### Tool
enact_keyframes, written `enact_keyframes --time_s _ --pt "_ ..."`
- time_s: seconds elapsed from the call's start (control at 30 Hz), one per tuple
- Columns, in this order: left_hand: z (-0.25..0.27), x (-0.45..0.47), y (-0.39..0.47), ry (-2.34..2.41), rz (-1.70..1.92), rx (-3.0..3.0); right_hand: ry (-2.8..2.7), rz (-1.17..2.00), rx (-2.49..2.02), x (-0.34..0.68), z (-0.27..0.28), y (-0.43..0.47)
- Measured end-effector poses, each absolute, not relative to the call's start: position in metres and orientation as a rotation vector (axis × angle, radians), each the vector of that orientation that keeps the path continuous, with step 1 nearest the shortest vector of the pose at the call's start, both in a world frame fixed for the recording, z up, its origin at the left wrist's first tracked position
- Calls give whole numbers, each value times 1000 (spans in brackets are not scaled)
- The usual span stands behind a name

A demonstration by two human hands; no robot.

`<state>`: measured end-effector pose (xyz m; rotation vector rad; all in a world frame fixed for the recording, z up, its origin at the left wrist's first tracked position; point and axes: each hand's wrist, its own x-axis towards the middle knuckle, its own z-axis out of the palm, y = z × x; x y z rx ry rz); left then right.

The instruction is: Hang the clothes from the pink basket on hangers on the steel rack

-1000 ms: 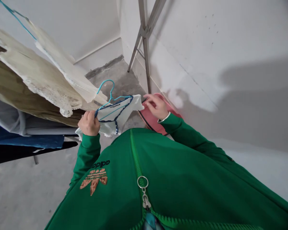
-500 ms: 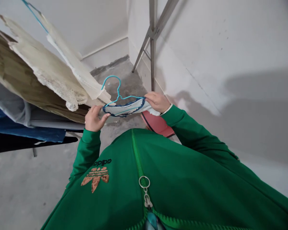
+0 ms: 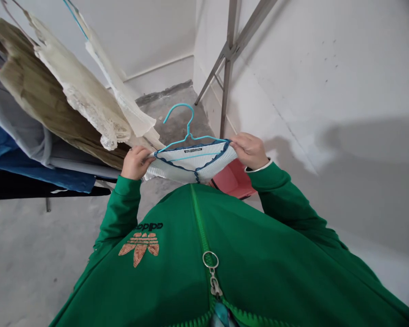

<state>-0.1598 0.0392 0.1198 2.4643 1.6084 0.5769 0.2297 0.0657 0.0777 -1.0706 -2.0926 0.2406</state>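
A white ribbed top (image 3: 177, 173) with dark blue scalloped trim hangs on a turquoise hanger (image 3: 190, 125) in front of my body. My left hand (image 3: 136, 162) pinches the top at its left shoulder. At the other shoulder, my right hand (image 3: 249, 150) grips the fabric close to the hanger's end. The neckline is stretched between both hands, with a small dark label at the back of the neck. The hanger's hook points up and away from me, free of any rail. The lower part of the top is hidden behind my green jacket (image 3: 177, 281).
On the left hang several garments: a cream lace-edged piece (image 3: 78, 95), an olive one (image 3: 37, 86), a grey one and a blue one (image 3: 47, 170). A metal rack leg (image 3: 227, 86) stands by the white wall. Below the top is a pink basin (image 3: 236, 181) on the concrete floor.
My hands have moved apart, the right one further right, spreading the neckline open. The top now hangs flatter, showing its label and front. The view has shifted slightly.
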Motion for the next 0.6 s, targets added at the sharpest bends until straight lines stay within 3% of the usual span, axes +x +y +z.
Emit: enact_keyframes --time_s 0.13,0.6 --pt "116 -135 50 1572 458 2594 -2130 234 -1103 227 80 61" --pt "122 -130 65 1663 868 2474 -2241 359 -1142 270 97 64"
